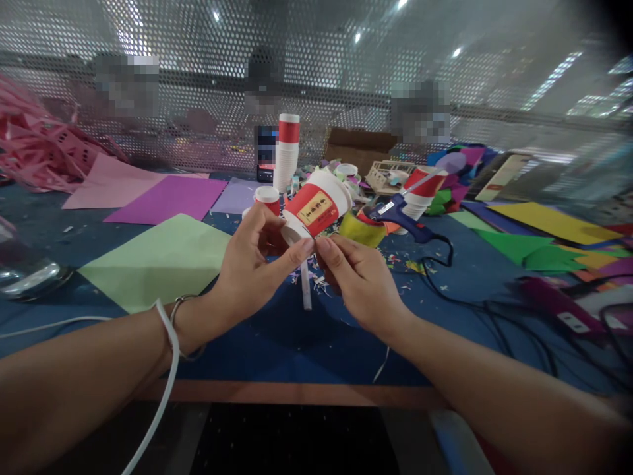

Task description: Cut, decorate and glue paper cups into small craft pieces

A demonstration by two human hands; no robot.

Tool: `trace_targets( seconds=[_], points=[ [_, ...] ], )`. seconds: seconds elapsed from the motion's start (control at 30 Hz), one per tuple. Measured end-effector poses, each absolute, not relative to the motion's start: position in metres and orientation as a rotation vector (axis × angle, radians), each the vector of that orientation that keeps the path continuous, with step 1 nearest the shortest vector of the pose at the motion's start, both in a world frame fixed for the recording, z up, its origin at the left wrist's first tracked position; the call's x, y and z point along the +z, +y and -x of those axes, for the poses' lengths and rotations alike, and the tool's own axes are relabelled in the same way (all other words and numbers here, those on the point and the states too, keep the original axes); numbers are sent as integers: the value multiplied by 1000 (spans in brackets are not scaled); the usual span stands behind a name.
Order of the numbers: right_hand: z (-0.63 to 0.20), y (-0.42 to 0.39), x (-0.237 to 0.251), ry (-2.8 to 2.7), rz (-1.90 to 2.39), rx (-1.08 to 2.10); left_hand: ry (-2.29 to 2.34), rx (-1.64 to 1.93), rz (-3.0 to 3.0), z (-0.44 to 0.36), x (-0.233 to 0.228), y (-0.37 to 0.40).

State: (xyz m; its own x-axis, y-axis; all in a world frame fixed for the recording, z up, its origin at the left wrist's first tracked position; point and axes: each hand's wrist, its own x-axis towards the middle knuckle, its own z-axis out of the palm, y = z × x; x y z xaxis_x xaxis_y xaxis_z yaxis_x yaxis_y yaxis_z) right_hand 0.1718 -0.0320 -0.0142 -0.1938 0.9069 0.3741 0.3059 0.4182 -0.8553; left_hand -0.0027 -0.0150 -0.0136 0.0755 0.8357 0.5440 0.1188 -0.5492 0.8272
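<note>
Both of my hands hold a red and white paper cup (316,204) tipped on its side above the blue table, base toward me. My left hand (252,264) grips the base from the left, thumb and forefinger on its rim. My right hand (359,277) pinches the base's lower edge from the right. A white stick (306,290) hangs down from between my fingers under the cup; which hand holds it I cannot tell.
A blue glue gun (403,218) with a black cord lies right of the cup, by a yellow tape roll (361,229). A stack of cups (287,155) stands behind. Coloured paper sheets (163,260) lie around. Other people sit beyond the perforated screen (198,79).
</note>
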Motion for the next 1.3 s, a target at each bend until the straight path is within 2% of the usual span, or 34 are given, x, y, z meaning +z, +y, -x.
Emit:
trace_targets(
  seconds=[0.67,1.3],
  points=[
    [-173,-31,-13,-1736,1076,798,997,1539,-1911,8,-19,-13],
    [-174,-33,-10,-1805,1140,652,1015,1473,-1857,8,-15,-14]
  ],
)
